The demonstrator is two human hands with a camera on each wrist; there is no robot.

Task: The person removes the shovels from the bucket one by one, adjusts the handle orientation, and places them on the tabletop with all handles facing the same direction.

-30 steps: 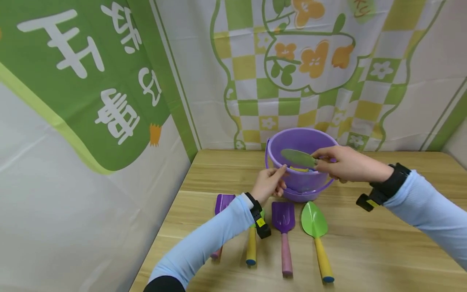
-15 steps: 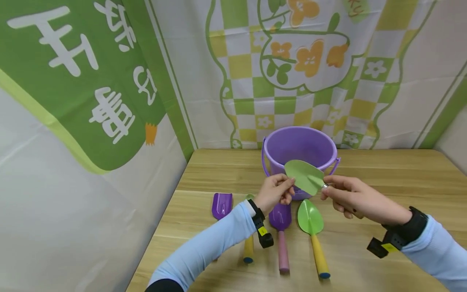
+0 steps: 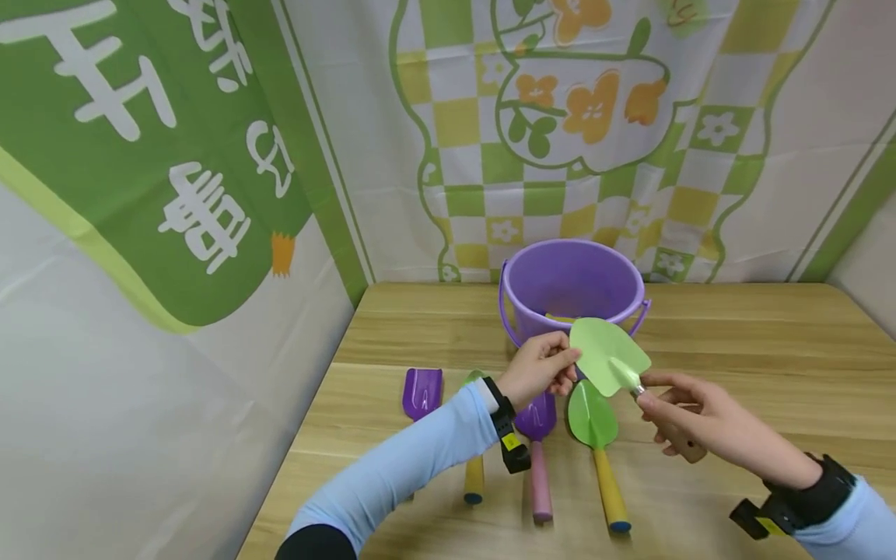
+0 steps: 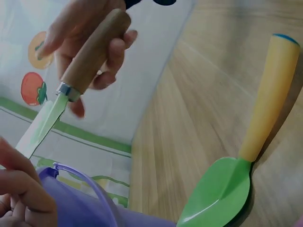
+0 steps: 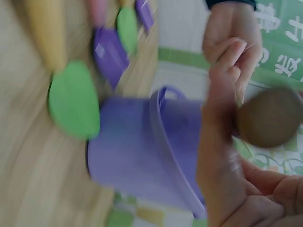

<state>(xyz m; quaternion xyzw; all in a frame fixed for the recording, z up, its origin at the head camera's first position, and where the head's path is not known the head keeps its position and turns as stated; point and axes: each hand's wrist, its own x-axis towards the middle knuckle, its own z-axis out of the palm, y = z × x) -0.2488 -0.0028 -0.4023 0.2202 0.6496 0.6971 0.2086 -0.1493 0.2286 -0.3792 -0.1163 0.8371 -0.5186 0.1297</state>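
A garden trowel [image 3: 607, 351] with a light green blade and a wooden handle is held up in front of the purple bucket [image 3: 570, 280]. My left hand [image 3: 539, 367] pinches the blade's left edge between thumb and fingers. On the other side, my right hand [image 3: 717, 420] grips the trowel near its metal collar. The wooden handle [image 4: 97, 49] shows in the left wrist view, tilted, with the right fingers around it. Below the blade, a green toy shovel [image 3: 593, 416] with a yellow handle lies on the table.
More toy shovels lie in a row: a purple one with a pink handle [image 3: 539, 474], a yellow-handled one [image 3: 474, 478] partly behind my left wrist, and a purple one [image 3: 423, 393] at left. Something yellow [image 3: 560, 318] shows inside the bucket. A printed cloth [image 3: 462, 124] hangs behind the table.
The trowel has come out from over the bucket, toward me and right, and its blade now faces up more. My left hand now pinches the blade; my right hand moved back and down.
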